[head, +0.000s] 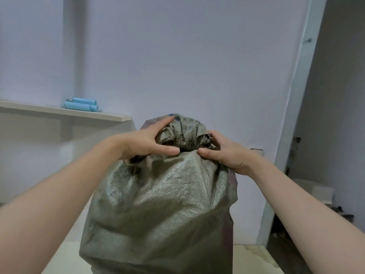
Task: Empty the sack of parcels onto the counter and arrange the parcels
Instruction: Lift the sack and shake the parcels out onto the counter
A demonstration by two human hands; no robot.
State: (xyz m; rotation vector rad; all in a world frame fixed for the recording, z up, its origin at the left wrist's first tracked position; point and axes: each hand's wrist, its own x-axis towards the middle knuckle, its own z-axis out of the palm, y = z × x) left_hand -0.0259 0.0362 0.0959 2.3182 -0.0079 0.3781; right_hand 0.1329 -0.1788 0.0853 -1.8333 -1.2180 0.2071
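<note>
Quick count: one grey-green woven plastic sack (pixel 164 204) with printed characters, sitting on one pale beige counter (pixel 65 254). Two bare hands in view, the left hand (pixel 150 141) and the right hand (pixel 227 153). One pale wooden wall shelf (pixel 59 111) off to the left, and on it a little pile of light blue cylindrical rolls (pixel 81 105). I can make out three for sure, maybe a fourth tucked behind, hard to tell.

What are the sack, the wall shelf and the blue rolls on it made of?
Sack: woven plastic, likely polypropylene; grey-green, slight sheen, visible weave grid, stiff creases.
Shelf: pale matte board, probably laminate or painted wood.
Blue rolls: light-blue, smooth, rolled film or paper; cannot tell which.
</note>
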